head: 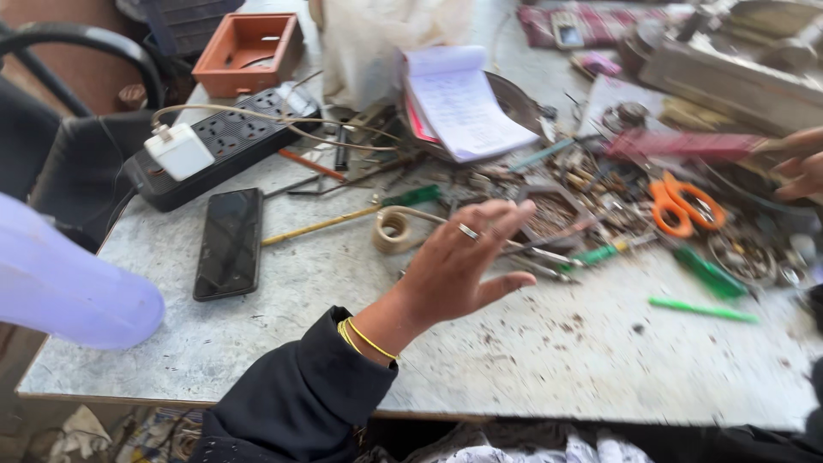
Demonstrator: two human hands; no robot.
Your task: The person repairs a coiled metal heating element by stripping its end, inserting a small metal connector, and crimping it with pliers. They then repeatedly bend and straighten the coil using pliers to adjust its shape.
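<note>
Black sleeve [296, 399], thin gold bangles [364, 340] at wrist, silver ring [468, 231] on finger.

A black phone [229, 243] lies beside a black power strip [219, 144] on the grey tabletop [283, 343], with an orange tray [249, 53] and notepad [467, 103] behind.

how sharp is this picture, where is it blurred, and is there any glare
Head view: soft daylight, no harsh shadows. The left hand is motion-blurred at the fingers, and the hand at the right edge and the scissors are smeared too. The phone and power strip look sharper. The notepad is bright, nearly washed out; the phone screen shows slight sheen.
</note>
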